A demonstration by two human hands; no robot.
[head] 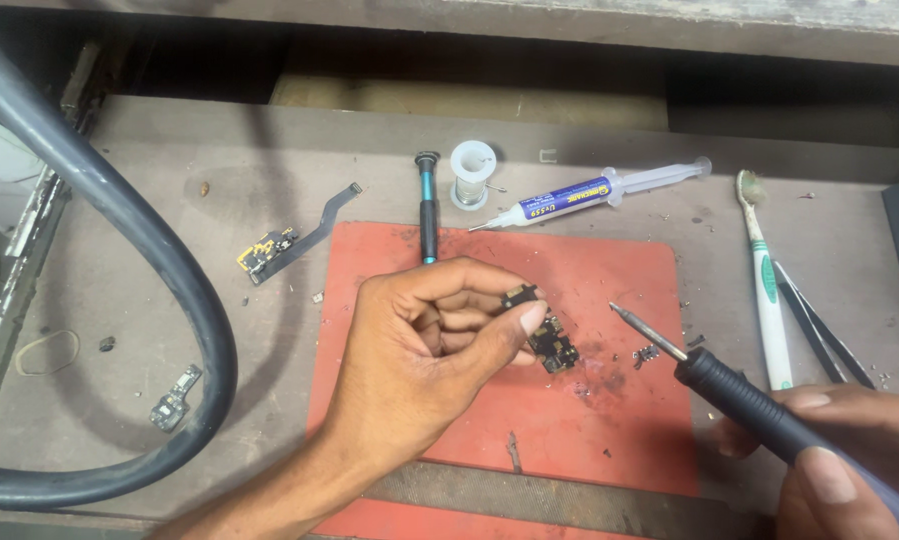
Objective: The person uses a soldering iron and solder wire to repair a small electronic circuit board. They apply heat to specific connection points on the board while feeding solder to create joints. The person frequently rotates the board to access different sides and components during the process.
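- A worn grey-brown workbench (219, 330), dusty and scuffed, fills the view; a darker recess and a plank edge run along the back.
- A red mat (589, 440) lies on the bench, stained with dark marks and scattered crumbs of debris.
- The left hand (419, 350) hovers over the mat, its thumb and fingers pinched together on a small circuit board (544, 335) held just above the red surface.
- The right hand (849, 450), at the lower right, is wrapped around the dark handle of a soldering iron (729, 390); its metal tip points toward the board, near it but apart.
- Along the mat's far edge: a screwdriver (427, 210) with a teal shaft, a white spool of solder (471, 172), and a syringe (589, 195) with a blue label.
- To the right lie a white and green toothbrush (764, 280) and black tweezers (819, 325) just beside it.
- To the left, a flat ribbon cable (294, 235) with a small yellow part, another small board (176, 397), and a rubber band (47, 352).
- A thick grey hose (169, 270) curves across the left side of the bench.
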